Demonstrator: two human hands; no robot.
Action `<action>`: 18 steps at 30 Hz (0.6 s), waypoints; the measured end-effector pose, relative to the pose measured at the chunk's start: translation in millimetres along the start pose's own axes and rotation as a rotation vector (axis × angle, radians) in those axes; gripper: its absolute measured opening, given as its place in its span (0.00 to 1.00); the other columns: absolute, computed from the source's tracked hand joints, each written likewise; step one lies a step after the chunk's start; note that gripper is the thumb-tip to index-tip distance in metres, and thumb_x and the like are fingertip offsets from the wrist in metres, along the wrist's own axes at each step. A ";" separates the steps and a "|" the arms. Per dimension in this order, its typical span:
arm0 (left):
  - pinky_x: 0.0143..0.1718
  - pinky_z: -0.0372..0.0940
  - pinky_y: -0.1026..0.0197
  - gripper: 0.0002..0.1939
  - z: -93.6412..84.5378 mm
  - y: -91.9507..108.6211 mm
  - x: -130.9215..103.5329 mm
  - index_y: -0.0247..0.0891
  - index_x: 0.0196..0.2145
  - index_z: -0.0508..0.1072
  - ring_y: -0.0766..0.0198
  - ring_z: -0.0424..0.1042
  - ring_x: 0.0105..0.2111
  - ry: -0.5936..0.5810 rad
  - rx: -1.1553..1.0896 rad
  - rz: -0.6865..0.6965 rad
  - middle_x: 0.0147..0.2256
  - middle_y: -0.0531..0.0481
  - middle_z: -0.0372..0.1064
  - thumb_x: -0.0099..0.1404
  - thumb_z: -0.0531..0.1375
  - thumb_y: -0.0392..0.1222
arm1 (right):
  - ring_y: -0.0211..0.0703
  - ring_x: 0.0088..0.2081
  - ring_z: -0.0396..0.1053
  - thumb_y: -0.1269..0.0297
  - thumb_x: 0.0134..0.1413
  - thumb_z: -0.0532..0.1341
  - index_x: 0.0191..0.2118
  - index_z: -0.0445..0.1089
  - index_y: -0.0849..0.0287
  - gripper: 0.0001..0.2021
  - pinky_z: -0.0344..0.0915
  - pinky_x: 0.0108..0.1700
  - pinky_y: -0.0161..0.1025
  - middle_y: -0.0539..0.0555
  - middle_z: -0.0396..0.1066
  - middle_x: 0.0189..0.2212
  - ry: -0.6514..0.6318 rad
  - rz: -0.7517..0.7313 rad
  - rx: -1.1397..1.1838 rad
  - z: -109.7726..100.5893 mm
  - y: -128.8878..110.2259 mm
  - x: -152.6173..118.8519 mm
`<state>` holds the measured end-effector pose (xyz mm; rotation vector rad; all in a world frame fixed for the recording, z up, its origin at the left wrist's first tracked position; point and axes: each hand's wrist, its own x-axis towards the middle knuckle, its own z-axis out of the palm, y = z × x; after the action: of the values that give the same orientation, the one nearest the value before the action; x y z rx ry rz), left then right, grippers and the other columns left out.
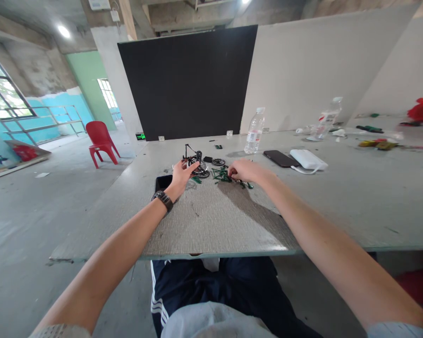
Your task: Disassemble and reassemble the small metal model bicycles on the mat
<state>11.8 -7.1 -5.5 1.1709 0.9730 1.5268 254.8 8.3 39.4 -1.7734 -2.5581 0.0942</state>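
My left hand (184, 174) is closed round a small black model bicycle (196, 164) and holds it upright just above the table. My right hand (240, 171) is to the right, its fingers pinched together at a small pile of green model parts (220, 174). What those fingertips hold, if anything, is hidden. Between the hands lie a loose spoked wheel (218, 162) and a small black piece (207, 159). Under my left wrist sits a black tray-like box (162, 183), partly covered by the hand.
On the grey table (211, 225) a water bottle (255, 131) stands behind my right hand. Further right lie a dark phone (280, 158) and a white power bank (308, 159). A second bottle (328, 119) and tools stand beyond. A black panel (190, 84) rises behind the table.
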 end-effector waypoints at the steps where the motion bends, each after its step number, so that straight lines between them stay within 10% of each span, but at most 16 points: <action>1: 0.32 0.69 0.64 0.10 -0.3 -0.6 0.5 0.35 0.40 0.75 0.66 0.75 0.32 -0.001 0.003 0.003 0.37 0.46 0.76 0.62 0.70 0.37 | 0.43 0.35 0.76 0.76 0.56 0.64 0.38 0.81 0.56 0.10 0.63 0.33 0.36 0.56 0.80 0.38 0.001 -0.005 -0.001 0.2 0.9 0.3; 18: 0.32 0.69 0.65 0.10 -0.7 -3.3 1.6 0.35 0.39 0.75 0.67 0.75 0.32 -0.005 0.006 0.015 0.37 0.47 0.76 0.61 0.70 0.38 | 0.47 0.36 0.78 0.73 0.56 0.65 0.33 0.82 0.56 0.08 0.69 0.38 0.38 0.57 0.81 0.37 -0.018 0.014 0.035 -4.7 -6.4 -4.9</action>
<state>11.7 -4.7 -8.4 1.1876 0.9682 1.5329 250.7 1.7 44.6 -1.7861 -2.5399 0.1549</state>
